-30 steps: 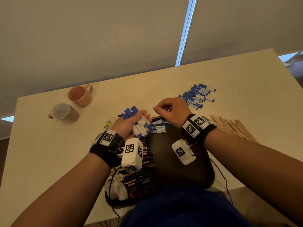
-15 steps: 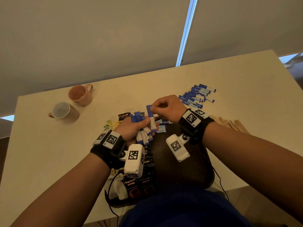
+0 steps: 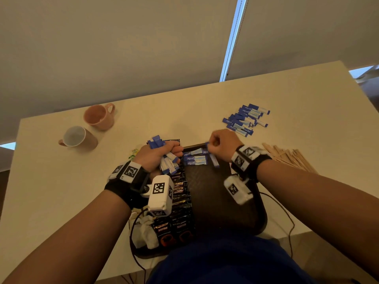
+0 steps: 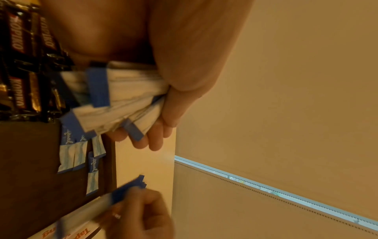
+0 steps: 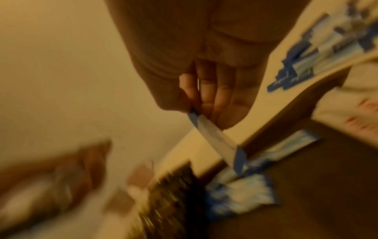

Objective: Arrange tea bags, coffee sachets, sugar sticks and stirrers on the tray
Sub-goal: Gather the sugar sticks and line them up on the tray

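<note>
Two mugs at ten o'clock; one tray; three sugar sticks lying on it; one stirrer pile at three o'clock.
</note>
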